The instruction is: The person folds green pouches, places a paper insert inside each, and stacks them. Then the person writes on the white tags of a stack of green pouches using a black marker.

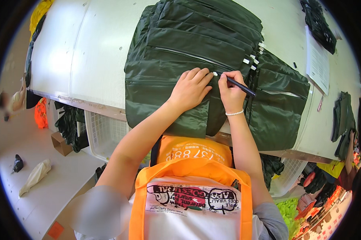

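A stack of dark green fabric pieces (pixel 196 39), some with zippers, lies fanned out on the white table in front of me. My left hand (pixel 191 89) rests flat on the nearest piece, fingers spread. Just right of its fingertips is a small white tag (pixel 215 74). My right hand (pixel 232 94) grips a dark pen (pixel 242 86), its tip end close to that tag; whether it touches I cannot tell. More white tags (pixel 246 61) stick out along the stack's right edge. A second dark green pile (pixel 278 104) with a zipper lies to the right.
Printed paper sheets (pixel 317 60) and a black bundle (pixel 319 26) lie at the table's right. White plastic crates (pixel 104 132) stand below its front edge. A cardboard box (pixel 62 143) sits on the floor at left. Another person's arm (pixel 350 150) shows far right.
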Demonstrator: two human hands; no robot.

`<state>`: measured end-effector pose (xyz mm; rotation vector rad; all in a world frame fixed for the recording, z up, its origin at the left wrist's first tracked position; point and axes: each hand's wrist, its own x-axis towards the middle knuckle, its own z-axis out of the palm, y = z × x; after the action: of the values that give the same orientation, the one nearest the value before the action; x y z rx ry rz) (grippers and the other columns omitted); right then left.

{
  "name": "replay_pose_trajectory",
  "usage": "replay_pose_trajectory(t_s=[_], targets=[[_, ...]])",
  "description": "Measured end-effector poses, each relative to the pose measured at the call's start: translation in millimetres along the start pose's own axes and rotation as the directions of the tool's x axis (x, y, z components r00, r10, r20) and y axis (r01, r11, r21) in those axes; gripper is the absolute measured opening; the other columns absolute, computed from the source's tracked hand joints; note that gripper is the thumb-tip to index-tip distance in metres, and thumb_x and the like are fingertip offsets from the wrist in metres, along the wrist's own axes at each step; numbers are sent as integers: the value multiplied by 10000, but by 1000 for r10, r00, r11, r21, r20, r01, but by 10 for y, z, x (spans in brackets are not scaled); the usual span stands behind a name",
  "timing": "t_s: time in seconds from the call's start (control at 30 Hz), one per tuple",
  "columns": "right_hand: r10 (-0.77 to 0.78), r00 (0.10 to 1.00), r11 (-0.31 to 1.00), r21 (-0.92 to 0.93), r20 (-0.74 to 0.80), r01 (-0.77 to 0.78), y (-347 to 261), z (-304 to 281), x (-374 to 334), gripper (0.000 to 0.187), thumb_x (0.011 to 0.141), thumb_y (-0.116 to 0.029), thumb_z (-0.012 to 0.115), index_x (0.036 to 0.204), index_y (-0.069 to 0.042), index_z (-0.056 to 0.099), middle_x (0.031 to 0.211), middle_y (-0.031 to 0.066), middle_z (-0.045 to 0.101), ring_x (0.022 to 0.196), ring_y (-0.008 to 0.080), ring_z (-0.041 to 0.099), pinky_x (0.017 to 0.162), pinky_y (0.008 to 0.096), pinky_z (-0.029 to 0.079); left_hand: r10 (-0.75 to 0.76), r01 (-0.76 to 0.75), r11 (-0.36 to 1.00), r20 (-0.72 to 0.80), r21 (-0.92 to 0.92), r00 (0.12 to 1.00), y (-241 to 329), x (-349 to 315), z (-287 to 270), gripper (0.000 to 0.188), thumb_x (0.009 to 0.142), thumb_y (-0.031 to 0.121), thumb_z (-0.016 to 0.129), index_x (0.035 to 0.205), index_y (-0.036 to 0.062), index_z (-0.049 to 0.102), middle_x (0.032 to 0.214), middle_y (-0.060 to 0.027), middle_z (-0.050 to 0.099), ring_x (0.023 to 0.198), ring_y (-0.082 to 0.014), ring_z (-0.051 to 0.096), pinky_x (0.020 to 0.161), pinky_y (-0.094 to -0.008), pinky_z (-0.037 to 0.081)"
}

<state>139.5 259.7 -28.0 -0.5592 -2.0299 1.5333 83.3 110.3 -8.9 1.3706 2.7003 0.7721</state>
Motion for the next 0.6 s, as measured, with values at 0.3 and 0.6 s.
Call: replay_pose_trajectory(t_s=[0.3,0.6], targets=[[-88,996,995,-54,-13,87,108,54,-13,92,761,-18,677,741,-23,588,597,41,564,513,94,513,506,235,437,-14,14,1000,-17,16,1000,12,40,30,381,851,229,624,1207,95,589,1224,-50,532,1132,-264,496,935,-405,406],[-111,994,991,-74,14,112,105,60,-9,90,757,-9,678,745,-22,589,610,58,566,513,114,524,506,243,441,-14,14,1000,-22,15,1000,-3,43,56,378,840,207,628,1197,88,596,1216,-54,538,1135,-265,498,944,-408,401]])
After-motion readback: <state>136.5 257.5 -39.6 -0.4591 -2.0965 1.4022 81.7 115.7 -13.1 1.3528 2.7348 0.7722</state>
